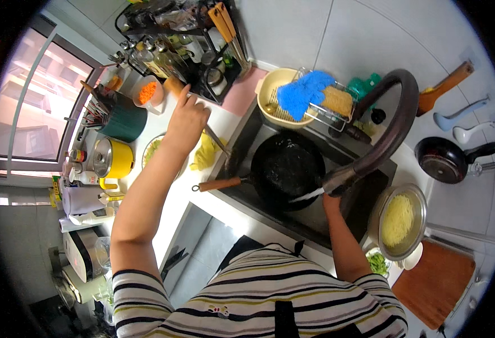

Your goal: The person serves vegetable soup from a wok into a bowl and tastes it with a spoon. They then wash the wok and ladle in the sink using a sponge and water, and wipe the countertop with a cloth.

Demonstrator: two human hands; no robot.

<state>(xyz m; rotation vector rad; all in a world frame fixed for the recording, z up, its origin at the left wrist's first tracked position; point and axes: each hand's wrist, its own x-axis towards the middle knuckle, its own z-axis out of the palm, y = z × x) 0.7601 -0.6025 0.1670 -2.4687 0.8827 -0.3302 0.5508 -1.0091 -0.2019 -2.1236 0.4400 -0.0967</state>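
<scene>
My left hand (189,120) is closed around a spatula with a wooden handle (173,86). Its metal shaft (216,138) slants down to the sink's left edge, where the dark end is hard to make out. Inside the dark sink (234,207) sits a black wok (287,169), its wooden handle (220,184) pointing left over the rim. Water runs into the wok from a thick, curved faucet (389,135). At the wok's right side, my right hand (331,202) is mostly hidden behind the faucet head, so its grip does not show.
A cream basket (268,86) and wire rack with a blue cloth (304,93) stand behind the sink. Right are a metal bowl of pale yellow shreds (398,219) and a cutting board (435,281). Left are shredded carrot (147,93), a yellow cloth (207,152) and a yellow pot (120,158).
</scene>
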